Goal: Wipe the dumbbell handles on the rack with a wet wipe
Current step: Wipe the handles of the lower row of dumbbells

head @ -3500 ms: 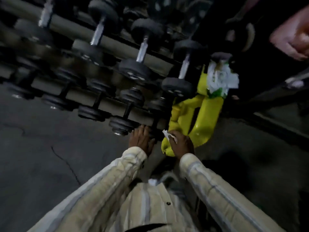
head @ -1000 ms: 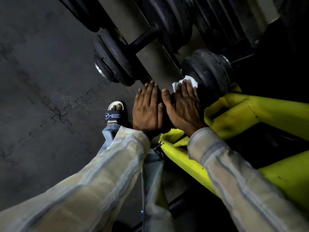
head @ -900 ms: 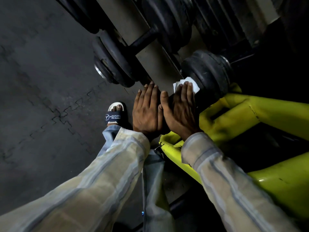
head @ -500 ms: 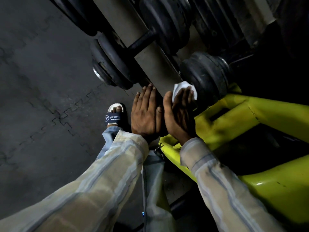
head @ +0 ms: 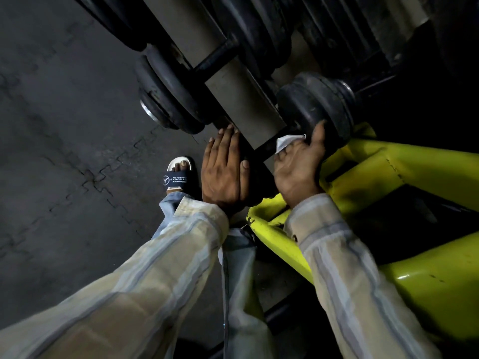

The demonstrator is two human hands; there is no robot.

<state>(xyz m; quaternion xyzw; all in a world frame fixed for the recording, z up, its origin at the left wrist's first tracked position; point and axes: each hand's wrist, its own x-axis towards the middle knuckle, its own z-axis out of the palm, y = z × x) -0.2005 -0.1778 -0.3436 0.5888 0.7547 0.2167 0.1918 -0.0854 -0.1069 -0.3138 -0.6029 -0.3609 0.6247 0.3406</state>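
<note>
Wipe [head: 289, 141] now nearer dumbbell head [head: 317, 107]

1. There is a single view, from a camera worn on the person's head, so no part of the scene is shared with another view.
2. It looks steeply down and forward over both sleeved arms onto the grey rack rail [head: 241, 99], which runs diagonally from the top edge toward the centre.
3. It sits close to the rail: rail and dumbbell plates fill the upper frame.
4. Wide-angle bending shows toward the edges.
</note>
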